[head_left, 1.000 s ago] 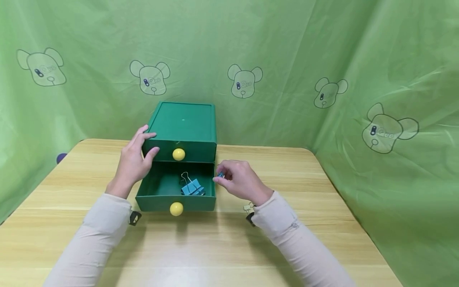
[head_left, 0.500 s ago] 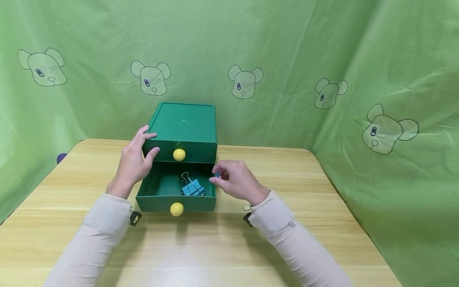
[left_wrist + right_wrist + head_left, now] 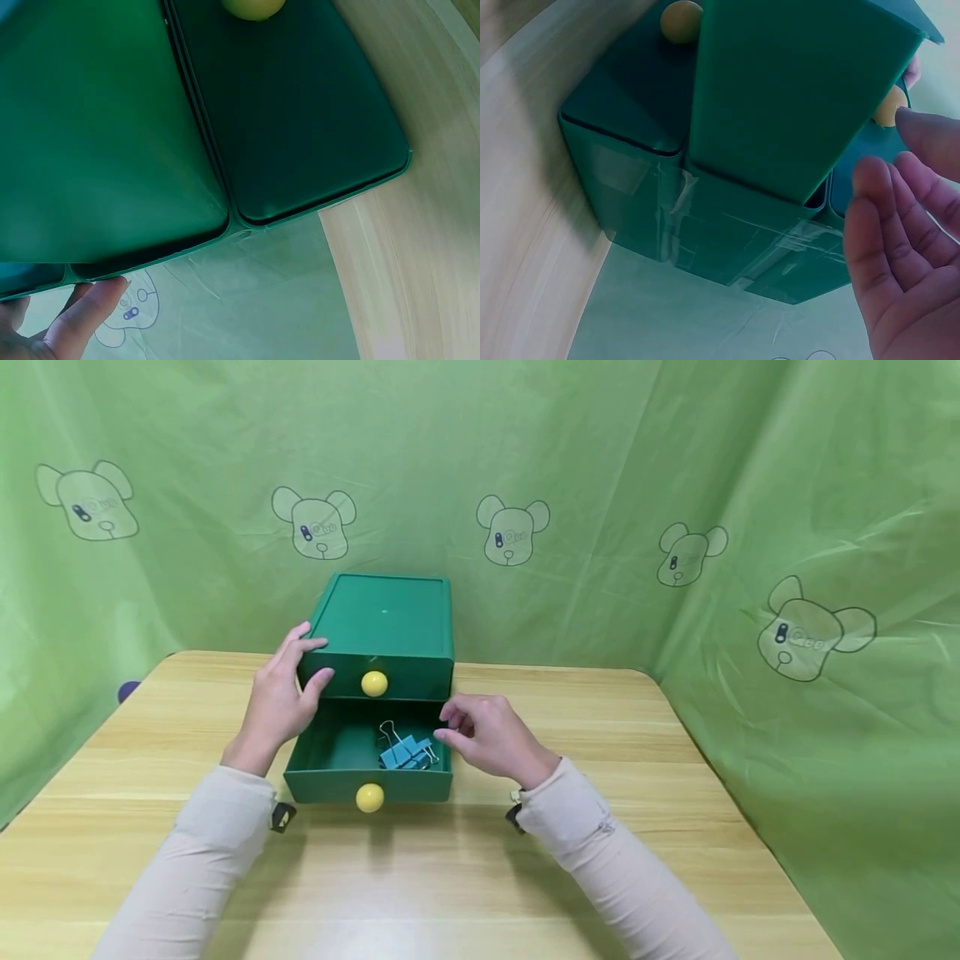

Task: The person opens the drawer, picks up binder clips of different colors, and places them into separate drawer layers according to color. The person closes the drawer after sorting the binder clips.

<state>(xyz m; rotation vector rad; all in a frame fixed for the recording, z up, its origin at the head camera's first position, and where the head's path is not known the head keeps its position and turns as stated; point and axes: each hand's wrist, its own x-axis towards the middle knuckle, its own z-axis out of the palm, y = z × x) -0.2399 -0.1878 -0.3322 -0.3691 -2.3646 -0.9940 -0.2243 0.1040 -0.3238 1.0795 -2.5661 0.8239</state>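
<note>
In the head view, a green drawer cabinet (image 3: 390,614) stands on the table with its middle drawer (image 3: 318,785) pulled out. Blue binder clips (image 3: 401,752) lie together inside that drawer, toward the right, a smaller one at their right side. My left hand (image 3: 277,706) rests on the cabinet's upper left corner, fingers over the top edge and thumb against the front. Just above the drawer's right wall is my right hand (image 3: 491,735), holding nothing. In the right wrist view its fingers (image 3: 871,232) are loosely bent and apart from the thumb.
Yellow round knobs (image 3: 369,797) stick out from the drawer fronts. A shut bottom drawer (image 3: 630,90) shows beneath the open one in the right wrist view. Green printed cloth (image 3: 585,602) hangs behind and beside the wooden table (image 3: 420,893).
My right hand has shifted slightly left over the drawer's right wall and let go of a small blue binder clip, which now lies with the others. My left hand has stayed still.
</note>
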